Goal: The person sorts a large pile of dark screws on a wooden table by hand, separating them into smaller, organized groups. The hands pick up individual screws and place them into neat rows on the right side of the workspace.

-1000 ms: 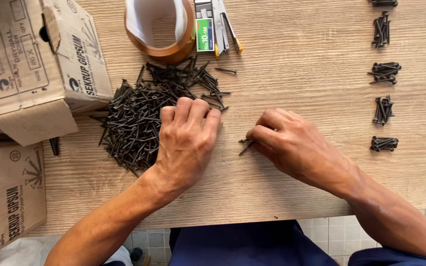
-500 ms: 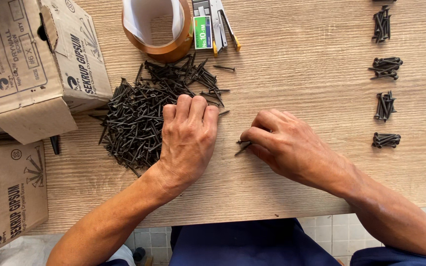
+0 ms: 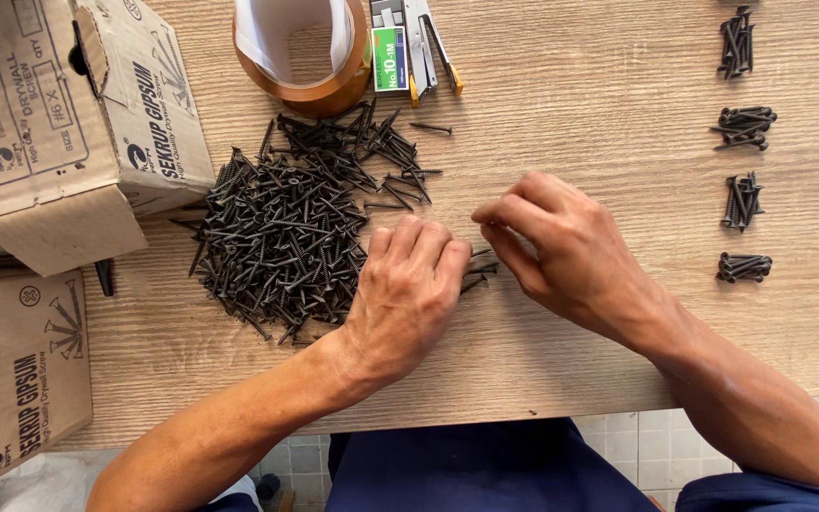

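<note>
At the far left two cardboard boxes (image 3: 59,123) sat at the wooden table's (image 3: 571,76) edge. Right of them spread the heap of black screws (image 3: 286,228), shafts pointing every way. The left hand (image 3: 405,294) lay palm down just right of the heap, fingers curled over a few screws (image 3: 479,268); those lay lengthwise left to right, ends poking out toward the right hand (image 3: 571,251). Whether the left hand actually gripped them I couldn't tell. The right hand hovered beside them, thumb and forefinger pinched, seemingly on nothing. Far right, small screw bundles (image 3: 743,267) stood in a column.
</note>
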